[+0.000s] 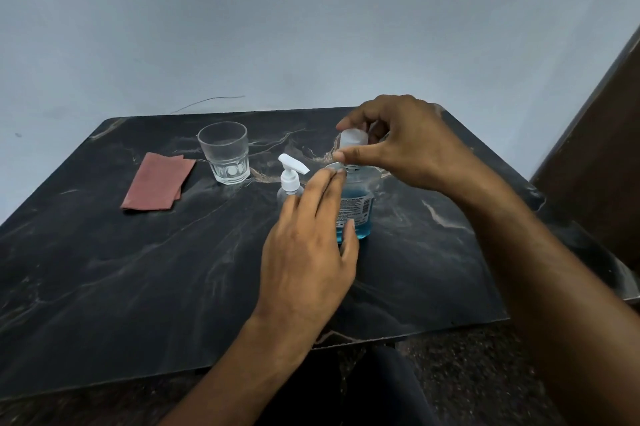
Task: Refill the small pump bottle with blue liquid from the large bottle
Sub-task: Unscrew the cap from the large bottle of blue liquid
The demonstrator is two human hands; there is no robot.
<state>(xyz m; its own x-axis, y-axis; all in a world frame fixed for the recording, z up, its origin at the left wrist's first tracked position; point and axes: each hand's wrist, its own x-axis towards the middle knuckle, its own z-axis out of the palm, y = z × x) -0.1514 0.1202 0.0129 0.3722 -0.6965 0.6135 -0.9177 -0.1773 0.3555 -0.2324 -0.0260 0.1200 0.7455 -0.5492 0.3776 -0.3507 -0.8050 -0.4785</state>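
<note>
The large clear bottle [358, 207] stands upright near the table's middle right, about half full of blue liquid. My right hand [408, 145] grips its translucent cap [353, 139] from above with thumb and fingers. My left hand [308, 242] wraps the bottle's left side, fingers against the body and thumb on the label. Just left of it stands the small clear pump bottle [290, 183] with a white pump head; my left fingers hide its lower part.
An empty faceted glass [225, 157] stands behind and left of the bottles on the black marbled table [138, 270]. A folded reddish cloth [157, 183] lies further left. A grey wall is behind, and a dark wooden edge [595, 148] rises at the right.
</note>
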